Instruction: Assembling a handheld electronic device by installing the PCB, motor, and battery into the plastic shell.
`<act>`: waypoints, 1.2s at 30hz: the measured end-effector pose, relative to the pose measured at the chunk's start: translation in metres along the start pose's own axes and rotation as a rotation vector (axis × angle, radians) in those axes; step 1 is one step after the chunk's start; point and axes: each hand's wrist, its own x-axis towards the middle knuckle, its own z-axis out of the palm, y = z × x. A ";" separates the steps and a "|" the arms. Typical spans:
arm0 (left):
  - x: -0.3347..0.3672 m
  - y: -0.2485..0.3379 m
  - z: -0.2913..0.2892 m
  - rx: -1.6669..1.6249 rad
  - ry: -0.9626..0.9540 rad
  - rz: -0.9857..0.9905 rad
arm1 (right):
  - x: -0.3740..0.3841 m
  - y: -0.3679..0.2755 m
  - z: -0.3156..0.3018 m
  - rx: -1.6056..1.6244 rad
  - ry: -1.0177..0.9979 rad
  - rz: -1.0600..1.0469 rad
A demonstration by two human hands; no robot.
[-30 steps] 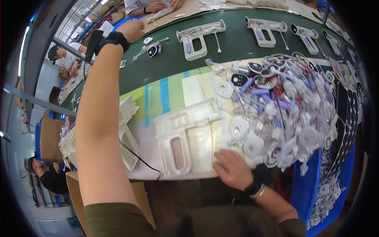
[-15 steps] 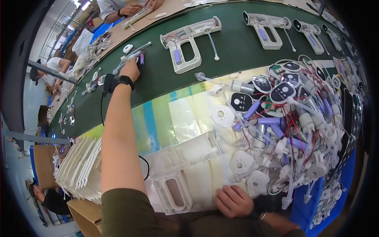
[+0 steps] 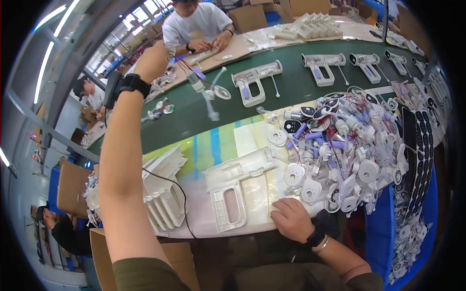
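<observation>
My left hand point(image 3: 153, 62) is raised over the far green belt, its fingers closed on the wires of a pump assembly. From it hang red and dark wires, a purple battery point(image 3: 199, 73), a small metal motor point(image 3: 196, 84) and white tubing, partly smeared by motion. My right hand point(image 3: 292, 220) lies at the near edge of the work table, fingers loosely bent and resting on the surface, holding nothing that shows. Left of it lies a white plastic shell half point(image 3: 225, 196) with a looped handle, its inside facing up.
A large heap of wired parts point(image 3: 340, 140) covers the table's right. White shells point(image 3: 167, 194) stand stacked at the left. Several part-filled housings point(image 3: 256, 82) lie along the green belt point(image 3: 182, 109). A co-worker point(image 3: 196, 29) sits across it. A blue bin point(image 3: 381, 228) stands at lower right.
My left hand has lifted from the belt, with the wired pump assembly now dangling from it. The view has tilted up. My right hand stays at the table edge.
</observation>
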 end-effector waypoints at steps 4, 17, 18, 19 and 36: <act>-0.020 0.025 -0.097 -0.126 0.290 0.227 | 0.009 -0.030 -0.034 0.129 0.136 -0.032; -0.186 0.198 -0.205 -0.427 0.007 0.448 | 0.108 -0.063 -0.129 0.814 0.497 0.135; -0.192 0.204 -0.207 -0.462 -0.064 0.410 | 0.106 -0.062 -0.128 0.826 0.427 0.146; -0.199 0.206 -0.209 -0.499 -0.111 0.374 | 0.103 -0.060 -0.129 0.665 0.418 0.080; -0.185 0.191 -0.150 -0.864 0.064 0.013 | 0.094 -0.049 -0.038 0.351 0.377 0.255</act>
